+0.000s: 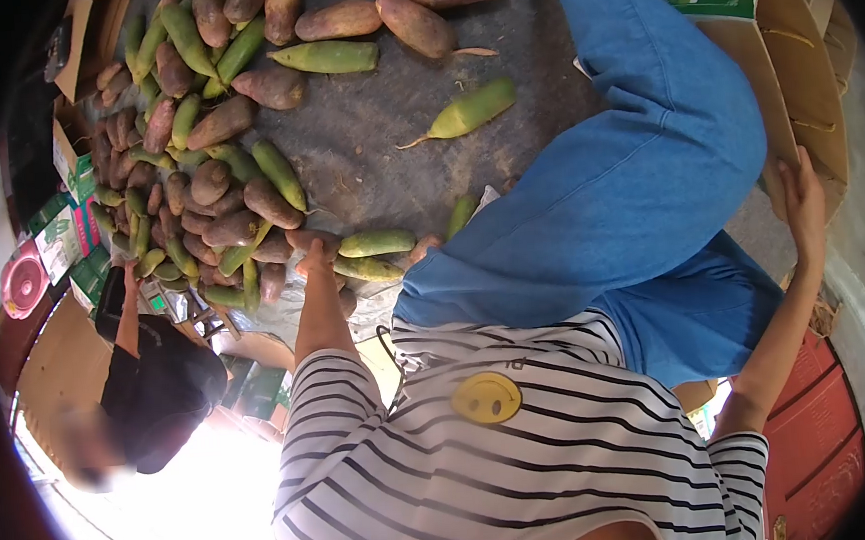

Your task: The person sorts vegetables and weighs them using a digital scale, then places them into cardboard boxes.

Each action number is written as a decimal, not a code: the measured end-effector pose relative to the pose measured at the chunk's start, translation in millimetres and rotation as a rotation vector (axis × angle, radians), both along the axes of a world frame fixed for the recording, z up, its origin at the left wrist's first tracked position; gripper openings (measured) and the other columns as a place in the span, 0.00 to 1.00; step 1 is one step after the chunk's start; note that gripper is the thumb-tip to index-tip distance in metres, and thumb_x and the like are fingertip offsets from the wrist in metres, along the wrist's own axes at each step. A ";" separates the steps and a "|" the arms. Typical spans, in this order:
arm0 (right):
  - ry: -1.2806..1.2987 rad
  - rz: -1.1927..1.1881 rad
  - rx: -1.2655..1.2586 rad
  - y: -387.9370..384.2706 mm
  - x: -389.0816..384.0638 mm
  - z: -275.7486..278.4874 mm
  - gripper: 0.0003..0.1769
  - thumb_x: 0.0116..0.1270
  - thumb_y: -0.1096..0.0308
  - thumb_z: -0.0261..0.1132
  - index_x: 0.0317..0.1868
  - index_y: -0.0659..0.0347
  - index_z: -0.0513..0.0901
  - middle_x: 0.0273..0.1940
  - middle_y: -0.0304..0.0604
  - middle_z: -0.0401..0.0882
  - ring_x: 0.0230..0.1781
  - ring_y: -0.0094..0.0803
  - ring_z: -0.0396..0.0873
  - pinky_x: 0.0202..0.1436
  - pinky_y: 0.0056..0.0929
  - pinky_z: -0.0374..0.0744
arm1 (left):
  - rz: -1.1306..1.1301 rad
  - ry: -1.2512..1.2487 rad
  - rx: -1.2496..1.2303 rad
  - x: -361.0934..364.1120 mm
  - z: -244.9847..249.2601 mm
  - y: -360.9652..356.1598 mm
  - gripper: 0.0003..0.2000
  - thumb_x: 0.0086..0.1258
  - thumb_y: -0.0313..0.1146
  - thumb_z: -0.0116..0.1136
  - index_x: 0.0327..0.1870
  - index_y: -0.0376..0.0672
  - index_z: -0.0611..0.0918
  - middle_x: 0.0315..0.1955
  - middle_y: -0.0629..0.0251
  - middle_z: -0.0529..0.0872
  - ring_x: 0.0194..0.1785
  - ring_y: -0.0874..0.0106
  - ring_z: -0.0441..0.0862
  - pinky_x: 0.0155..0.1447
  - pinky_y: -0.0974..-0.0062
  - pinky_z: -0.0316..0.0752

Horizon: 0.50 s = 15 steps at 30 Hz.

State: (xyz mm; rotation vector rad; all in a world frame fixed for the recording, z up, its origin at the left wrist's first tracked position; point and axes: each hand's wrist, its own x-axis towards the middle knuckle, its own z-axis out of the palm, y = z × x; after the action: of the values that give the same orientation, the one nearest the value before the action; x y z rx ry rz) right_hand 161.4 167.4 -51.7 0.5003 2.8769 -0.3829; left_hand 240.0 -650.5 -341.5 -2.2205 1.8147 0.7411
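Note:
My left hand (315,258) is closed around a reddish-brown radish (312,239) at the near edge of a large pile. Two green radishes, one of them a pale green radish (376,243), lie just right of that hand. On the far right, my right hand (804,202) rests against the side of an upright cardboard box (809,83), its fingers stretched out and slightly apart. A lone green radish (471,110) with a thin root lies on the dark ground sheet (357,125) beyond my knees.
The pile mixes red radishes (226,122) and green ones. At left, a person in black (160,384) reaches an arm to it. Printed cartons (61,241) and a pink round object (25,279) stand behind. My bent leg in jeans (586,174) lies between my hands.

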 end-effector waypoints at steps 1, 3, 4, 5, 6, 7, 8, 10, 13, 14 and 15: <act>-0.021 0.004 -0.004 -3.6 -1.6 1.7 0.19 0.73 0.65 0.55 0.60 0.64 0.71 0.48 0.58 0.79 0.47 0.46 0.79 0.52 0.33 0.74 | -0.001 0.050 0.003 0.3 1.1 -3.0 0.47 0.44 0.45 0.79 0.62 0.34 0.62 0.57 0.47 0.72 0.53 0.53 0.77 0.45 0.54 0.79; -0.054 0.006 0.000 -8.4 -6.8 8.9 0.18 0.73 0.66 0.55 0.60 0.63 0.72 0.47 0.58 0.79 0.47 0.47 0.79 0.52 0.33 0.74 | -0.023 0.003 0.135 -11.2 7.8 8.7 0.46 0.44 0.49 0.78 0.60 0.34 0.64 0.53 0.49 0.75 0.47 0.54 0.79 0.43 0.56 0.79; -0.042 0.018 -0.005 -6.8 -5.5 8.2 0.18 0.73 0.66 0.55 0.60 0.63 0.72 0.47 0.57 0.79 0.47 0.47 0.79 0.51 0.33 0.74 | -0.038 -0.026 0.205 -14.1 8.3 20.4 0.46 0.44 0.51 0.78 0.60 0.33 0.65 0.50 0.51 0.77 0.44 0.54 0.79 0.42 0.57 0.78; -0.033 0.031 -0.009 -4.7 -4.3 5.7 0.18 0.73 0.66 0.55 0.60 0.63 0.72 0.47 0.57 0.79 0.46 0.47 0.79 0.51 0.32 0.74 | 0.045 0.181 0.190 -14.5 7.3 35.2 0.44 0.45 0.54 0.78 0.56 0.32 0.68 0.47 0.54 0.77 0.39 0.58 0.78 0.41 0.60 0.76; -0.025 0.046 -0.013 -2.8 -3.5 5.3 0.18 0.73 0.66 0.55 0.60 0.62 0.72 0.47 0.57 0.79 0.46 0.47 0.79 0.51 0.32 0.74 | 0.080 0.168 0.228 -15.9 4.7 36.4 0.43 0.45 0.54 0.77 0.56 0.34 0.69 0.48 0.56 0.77 0.39 0.60 0.77 0.40 0.60 0.75; -0.058 0.024 -0.020 -7.3 -6.3 9.9 0.18 0.73 0.66 0.55 0.60 0.62 0.72 0.47 0.57 0.80 0.46 0.47 0.79 0.51 0.32 0.74 | 0.114 0.156 0.265 -16.1 -3.6 31.3 0.42 0.46 0.54 0.77 0.56 0.36 0.70 0.48 0.58 0.76 0.40 0.61 0.76 0.40 0.60 0.75; -0.092 0.000 -0.028 -14.5 -10.4 14.6 0.18 0.73 0.66 0.55 0.60 0.62 0.72 0.47 0.57 0.80 0.46 0.47 0.79 0.51 0.32 0.74 | 0.148 0.143 0.301 -17.1 -12.2 25.6 0.41 0.46 0.54 0.77 0.57 0.38 0.71 0.49 0.59 0.76 0.41 0.62 0.75 0.39 0.60 0.74; -0.122 -0.020 -0.039 -20.9 -12.8 18.1 0.18 0.73 0.66 0.55 0.59 0.62 0.72 0.46 0.57 0.80 0.46 0.47 0.79 0.51 0.32 0.74 | 0.250 0.222 0.431 -12.2 -30.6 7.7 0.37 0.48 0.54 0.76 0.56 0.44 0.73 0.51 0.62 0.75 0.44 0.64 0.73 0.38 0.60 0.72; -0.075 -0.008 -0.036 -18.1 -11.1 14.5 0.18 0.73 0.65 0.55 0.59 0.63 0.72 0.46 0.57 0.80 0.46 0.47 0.79 0.51 0.32 0.74 | 0.298 0.274 0.443 -20.4 -34.4 10.8 0.34 0.50 0.53 0.74 0.57 0.51 0.73 0.52 0.65 0.74 0.48 0.64 0.73 0.38 0.60 0.73; -0.047 0.002 -0.034 -11.8 -7.6 9.6 0.18 0.73 0.65 0.55 0.59 0.63 0.72 0.46 0.57 0.80 0.46 0.46 0.79 0.51 0.32 0.74 | 0.298 0.278 0.413 -25.4 -28.4 16.0 0.34 0.51 0.53 0.74 0.58 0.53 0.73 0.53 0.66 0.74 0.49 0.63 0.73 0.39 0.60 0.74; -0.016 0.012 -0.031 -8.5 -6.4 6.6 0.18 0.73 0.65 0.56 0.59 0.63 0.72 0.46 0.57 0.80 0.46 0.46 0.79 0.51 0.32 0.74 | 0.299 0.311 0.384 -31.3 -24.1 22.2 0.35 0.50 0.55 0.74 0.58 0.55 0.71 0.55 0.66 0.72 0.51 0.63 0.71 0.41 0.59 0.75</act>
State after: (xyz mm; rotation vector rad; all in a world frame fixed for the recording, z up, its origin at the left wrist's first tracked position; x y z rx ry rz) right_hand 155.0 158.9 -45.1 0.4782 2.8523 -0.4189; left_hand 208.7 -628.3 -365.6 -2.2224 1.3069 1.4276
